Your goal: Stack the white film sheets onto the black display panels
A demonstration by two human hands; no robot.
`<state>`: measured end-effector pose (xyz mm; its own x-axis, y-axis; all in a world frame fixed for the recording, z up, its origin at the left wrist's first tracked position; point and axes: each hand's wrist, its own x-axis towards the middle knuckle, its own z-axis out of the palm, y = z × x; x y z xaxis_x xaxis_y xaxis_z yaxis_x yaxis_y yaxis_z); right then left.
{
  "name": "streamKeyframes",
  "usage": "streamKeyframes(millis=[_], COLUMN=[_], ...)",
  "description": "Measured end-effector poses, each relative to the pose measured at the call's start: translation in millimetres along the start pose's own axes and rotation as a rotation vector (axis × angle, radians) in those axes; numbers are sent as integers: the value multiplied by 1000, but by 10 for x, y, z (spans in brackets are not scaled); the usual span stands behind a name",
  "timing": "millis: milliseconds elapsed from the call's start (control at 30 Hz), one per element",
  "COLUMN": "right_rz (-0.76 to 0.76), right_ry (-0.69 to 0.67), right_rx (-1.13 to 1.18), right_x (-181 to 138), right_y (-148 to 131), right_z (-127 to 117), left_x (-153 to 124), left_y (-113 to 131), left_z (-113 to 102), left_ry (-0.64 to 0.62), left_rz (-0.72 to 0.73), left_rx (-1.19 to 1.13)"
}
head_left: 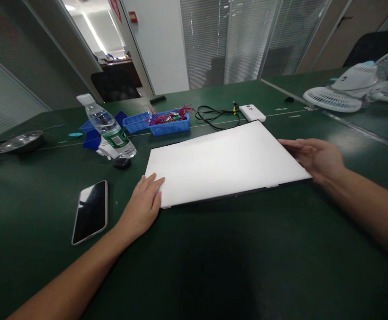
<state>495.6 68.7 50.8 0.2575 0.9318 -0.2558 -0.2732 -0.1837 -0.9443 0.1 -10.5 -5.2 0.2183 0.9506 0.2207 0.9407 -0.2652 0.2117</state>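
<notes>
"So, far left of the green counter (pixel 14 222)?"

"Shallow metal pan (pixel 20 141). Then a phone (pixel 92 211), screen up; beyond it a water bottle (pixel 109 126), small black object (pixel 122 163) just beside its base."

"Left grip (pixel 143 202)?"

"Fingers spread over the left end of the white panel (pixel 220 160), tips on its top face. Underside hidden; cannot tell whether it clasps the edge."

"Next, beyond the panel?"

"Blue tray (pixel 170 129) with tangled red wires (pixel 167 116), then a looped black cable (pixel 214 116)."

"Panel position?"

"White face up, mid-counter, between both grips; dark strip along the near edge. Cannot tell whether its right end touches the counter."

"Right of that?"

"Small white device (pixel 252 113) near the panel's far corner."

"Right grip (pixel 320 158)?"

"Unclenched, fingers straight at the panel's right edge, partly hidden. Contact uncertain."

"Far right?"

"White fan (pixel 357 86), well apart from the phone."
</notes>
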Motion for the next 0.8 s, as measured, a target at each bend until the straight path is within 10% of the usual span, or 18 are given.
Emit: streamKeyframes(millis=[533,800], right_rz=[-2,-16], right_ry=[-30,-47], right_rx=[19,-178], right_x=[1,111], right_y=[66,120], right_z=[82,-6], left_x=[-32,-97], left_y=[164,287], left_z=[-117,-189], left_ry=[45,98], left_rz=[-19,203], left_rx=[35,30])
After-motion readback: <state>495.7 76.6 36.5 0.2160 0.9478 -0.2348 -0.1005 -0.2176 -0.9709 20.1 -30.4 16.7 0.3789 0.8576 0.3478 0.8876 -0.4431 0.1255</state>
